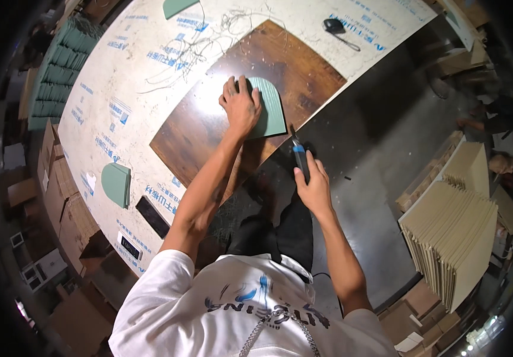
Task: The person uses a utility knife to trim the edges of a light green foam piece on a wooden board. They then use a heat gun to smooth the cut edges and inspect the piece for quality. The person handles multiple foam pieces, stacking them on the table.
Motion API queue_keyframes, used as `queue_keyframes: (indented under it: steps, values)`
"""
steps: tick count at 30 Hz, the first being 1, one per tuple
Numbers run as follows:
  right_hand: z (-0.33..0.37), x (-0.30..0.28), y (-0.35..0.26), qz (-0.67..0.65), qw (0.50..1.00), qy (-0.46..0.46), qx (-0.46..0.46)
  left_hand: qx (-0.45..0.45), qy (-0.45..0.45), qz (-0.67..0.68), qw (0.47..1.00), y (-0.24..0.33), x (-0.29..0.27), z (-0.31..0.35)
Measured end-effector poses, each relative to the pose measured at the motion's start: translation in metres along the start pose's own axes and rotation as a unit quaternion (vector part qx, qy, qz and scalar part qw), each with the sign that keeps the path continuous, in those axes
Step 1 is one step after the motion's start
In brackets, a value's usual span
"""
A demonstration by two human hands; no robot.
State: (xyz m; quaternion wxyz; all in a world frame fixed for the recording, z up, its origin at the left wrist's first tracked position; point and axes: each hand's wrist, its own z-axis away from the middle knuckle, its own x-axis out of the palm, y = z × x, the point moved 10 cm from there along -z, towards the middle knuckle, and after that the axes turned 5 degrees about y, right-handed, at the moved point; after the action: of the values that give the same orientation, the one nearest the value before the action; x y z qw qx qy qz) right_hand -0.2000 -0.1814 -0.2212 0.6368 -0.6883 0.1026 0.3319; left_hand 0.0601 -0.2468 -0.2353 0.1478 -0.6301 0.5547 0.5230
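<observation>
A pale green arched panel (270, 113) with a ribbed face lies on a brown wood-patterned board (304, 68), close to the table's near right edge. My left hand (241, 107) holds it down, the fingers bent over its left side. In my right hand (314, 185) is a slim black tool (300, 159) with a blue band and a narrow dark tip. The tip points up toward the panel's lower right corner, a small gap apart from it. What kind of tool it is cannot be made out clearly.
More green arched panels (115, 185) lie at the table's left, beside a dark phone (153, 216) and a small display device (129, 246). Thin strands (191, 50) are scattered at the back. A black corded object (333, 25) sits far right. Beige sheets (446, 232) stand stacked on the floor, right.
</observation>
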Motion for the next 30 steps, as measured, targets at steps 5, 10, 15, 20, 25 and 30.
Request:
queue_keyframes:
  steps: [5, 10, 15, 20, 25, 30]
  values:
    - [-0.004, 0.031, -0.005, 0.109, 0.989, -0.005, -0.102, -0.022, 0.020, -0.030, 0.999, 0.001, 0.011, 0.008]
    - [0.008, 0.028, 0.004, 0.194, 0.974, 0.035, -0.115, -0.018, 0.005, -0.023, 1.000, 0.000, 0.015, 0.005]
    - [0.008, 0.011, 0.012, 0.226, 0.964, 0.083, -0.109, -0.034, -0.028, 0.009, 0.999, -0.011, 0.027, 0.005]
    - [-0.002, 0.006, 0.018, 0.241, 0.962, 0.067, -0.107, -0.014, -0.004, 0.003, 1.000, -0.015, 0.032, 0.007]
    - [-0.010, 0.009, 0.021, 0.267, 0.955, 0.047, -0.123, -0.014, -0.014, -0.054, 0.998, 0.002, 0.019, 0.001]
    - [-0.028, 0.015, 0.017, 0.265, 0.956, 0.035, -0.124, -0.008, -0.020, -0.083, 0.996, 0.001, 0.021, 0.001]
